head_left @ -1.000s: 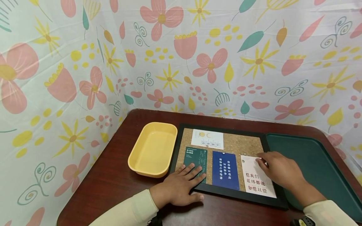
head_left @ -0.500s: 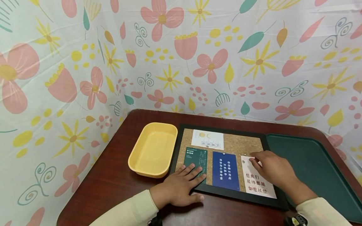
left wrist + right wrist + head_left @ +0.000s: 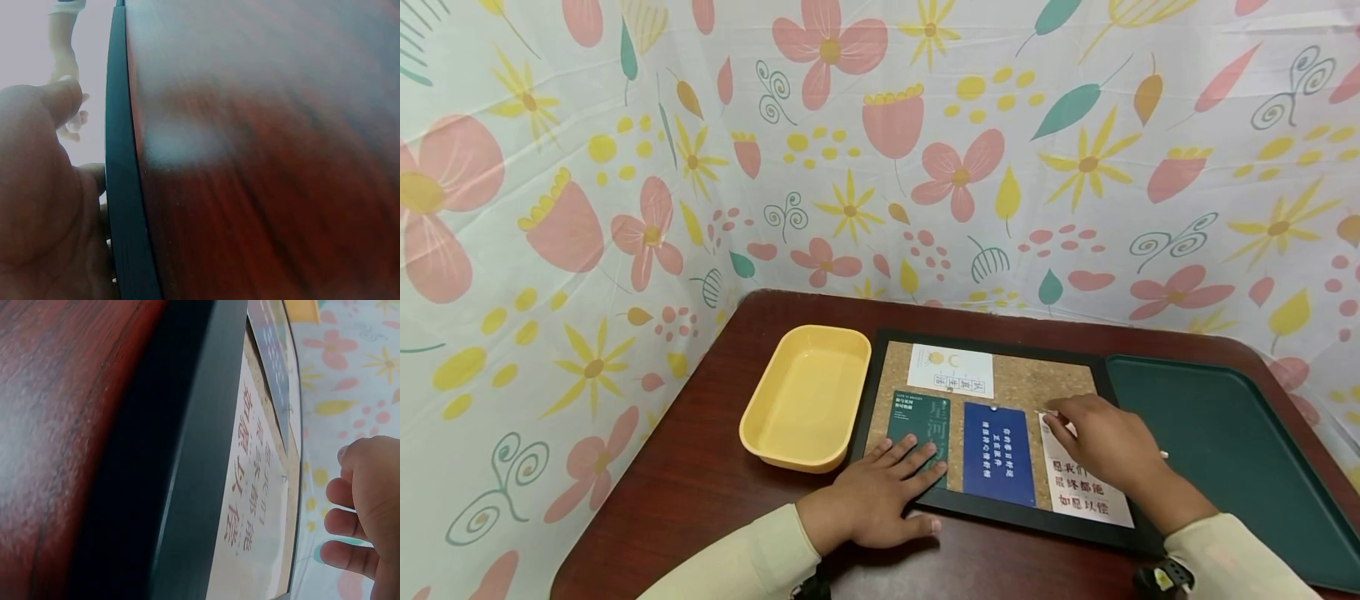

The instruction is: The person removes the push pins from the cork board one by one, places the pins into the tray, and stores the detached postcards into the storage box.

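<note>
Black-framed cork board [image 3: 1060,385] at lower centre is pressed flat by open left hand [image 3: 872,500]; white paper card [image 3: 1086,487]'s top edge pinched by right hand [image 3: 1097,446]

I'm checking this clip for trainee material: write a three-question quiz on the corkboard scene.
1. True or false: the left hand rests flat on the green card.
2. Which card is the right hand on? A blue B white with red text C top white
3. Fill in: left of the corkboard sits a ____ tray.

Key: 1 true; 2 B, the white card with red text; 3 yellow.
</note>
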### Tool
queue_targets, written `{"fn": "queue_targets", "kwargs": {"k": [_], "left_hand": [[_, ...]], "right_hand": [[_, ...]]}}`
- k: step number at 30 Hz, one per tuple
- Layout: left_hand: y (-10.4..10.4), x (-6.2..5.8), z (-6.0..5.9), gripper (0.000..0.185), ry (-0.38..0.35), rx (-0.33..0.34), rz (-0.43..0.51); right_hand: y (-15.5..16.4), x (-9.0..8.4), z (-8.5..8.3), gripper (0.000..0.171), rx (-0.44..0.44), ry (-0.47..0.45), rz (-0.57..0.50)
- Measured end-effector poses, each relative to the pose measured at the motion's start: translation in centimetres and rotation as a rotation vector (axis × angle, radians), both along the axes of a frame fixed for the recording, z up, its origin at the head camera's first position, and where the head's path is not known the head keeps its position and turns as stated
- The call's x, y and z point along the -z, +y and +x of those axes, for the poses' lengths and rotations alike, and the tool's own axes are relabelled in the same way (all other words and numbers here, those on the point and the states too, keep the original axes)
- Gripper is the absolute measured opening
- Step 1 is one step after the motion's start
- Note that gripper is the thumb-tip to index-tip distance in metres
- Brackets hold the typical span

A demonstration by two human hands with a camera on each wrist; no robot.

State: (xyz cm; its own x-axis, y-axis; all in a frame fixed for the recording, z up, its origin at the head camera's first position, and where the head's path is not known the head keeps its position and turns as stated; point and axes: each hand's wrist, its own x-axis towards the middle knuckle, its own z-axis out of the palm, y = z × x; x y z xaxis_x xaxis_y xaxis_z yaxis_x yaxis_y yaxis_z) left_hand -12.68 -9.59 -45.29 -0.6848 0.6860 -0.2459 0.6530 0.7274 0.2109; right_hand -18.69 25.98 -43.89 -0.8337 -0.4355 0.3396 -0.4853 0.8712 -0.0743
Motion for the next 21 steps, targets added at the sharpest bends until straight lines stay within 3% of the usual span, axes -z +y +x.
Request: {"fn": "queue_targets", "kwargs": {"k": [21], "left_hand": [[0.0,0.4,-0.1,0.078,0.006,-0.005,-0.005]], "right_hand": [[-3.1,0.1,-0.3,0.029,-0.023,-0.036,-0.003]]}}
